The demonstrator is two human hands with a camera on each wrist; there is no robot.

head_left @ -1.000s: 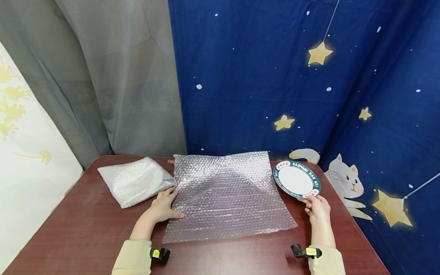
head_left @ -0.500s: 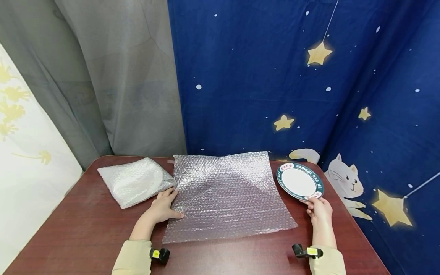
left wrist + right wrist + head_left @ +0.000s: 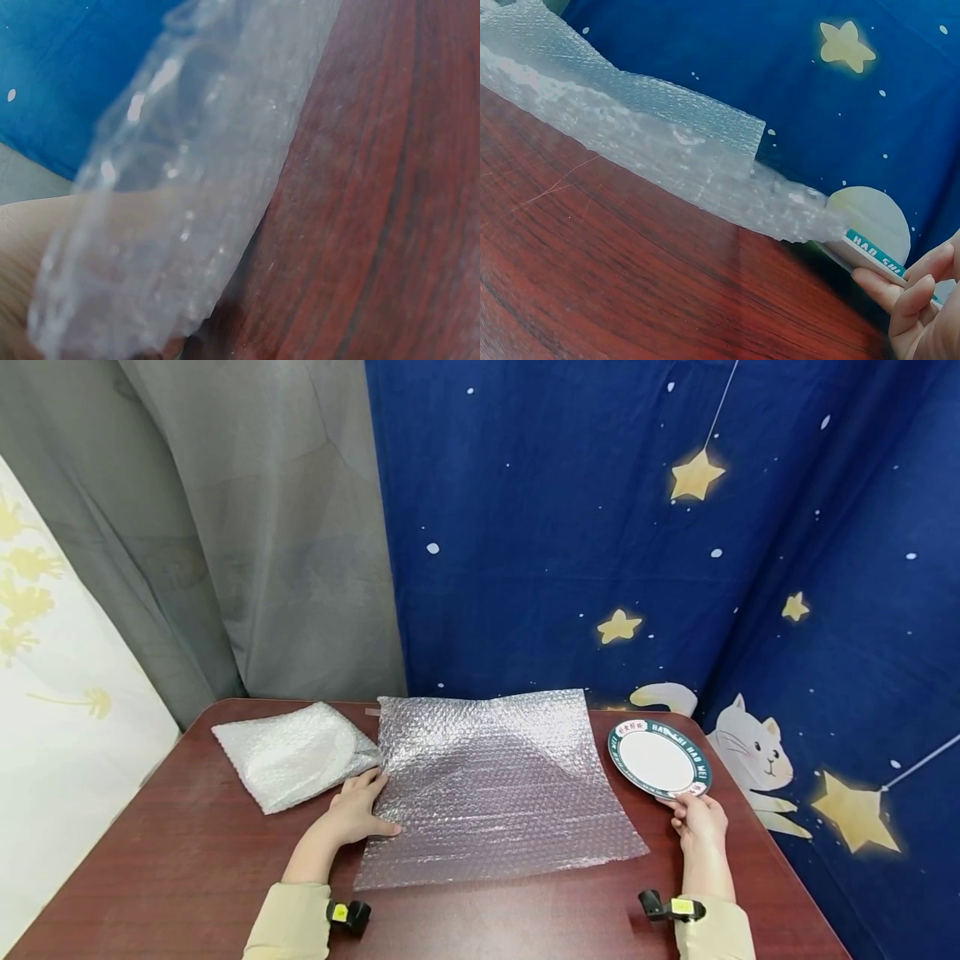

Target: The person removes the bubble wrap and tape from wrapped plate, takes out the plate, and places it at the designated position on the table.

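A sheet of clear bubble wrap (image 3: pixel 502 793) lies spread across the middle of the table. My left hand (image 3: pixel 356 814) rests at its left edge with fingers spread and thumb on the sheet; the left wrist view shows the bubble wrap (image 3: pixel 187 165) rising in front of part of that hand (image 3: pixel 30 240). At the right, my right hand (image 3: pixel 702 822) pinches the near rim of a round plate (image 3: pixel 658 762), white in the centre with a dark green lettered border. Fingers (image 3: pixel 915 292) and the lettered plate edge (image 3: pixel 874 253) show in the right wrist view.
A flat bubble-wrapped packet (image 3: pixel 300 756) lies at the back left, its right corner close to the sheet and my left fingertips. Grey (image 3: pixel 277 527) and blue star-patterned curtains (image 3: pixel 525 527) hang behind the reddish-brown table (image 3: pixel 187 868).
My right hand has moved the plate slightly to the right and nearer to me, away from the bubble wrap. The left hand and the sheet stay where they were.
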